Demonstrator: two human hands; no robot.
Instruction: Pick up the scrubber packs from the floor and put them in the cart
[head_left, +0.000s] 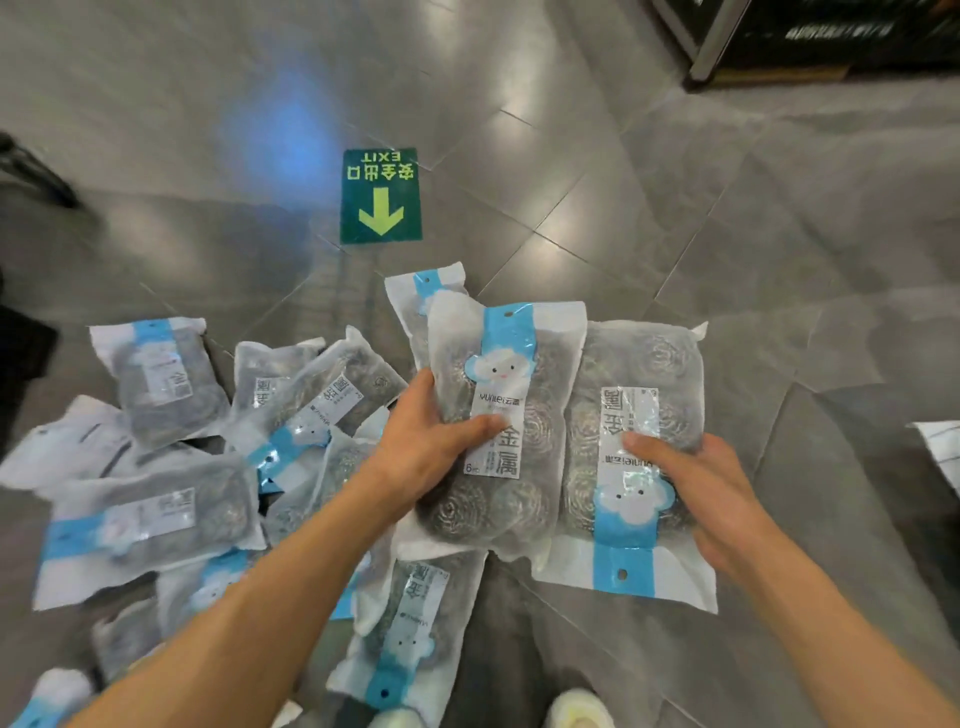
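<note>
Left fingers (470, 427) across one scrubber pack (506, 415); right fingers (649, 447) on another (631, 467)

scrubber packs (291, 415): clear bags, blue band, steel coils | many strewn flat, overlapping, floor left-centre | 2 packs (631, 457) raised side-by-side, centre-right

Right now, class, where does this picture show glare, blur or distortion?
Head view: bluish glare on the floor tiles beyond the exit sign; scrubber packs at the left edge smear with blur; wide-angle lens bends tile lines; the pack in the left hand stays sharp.
</note>
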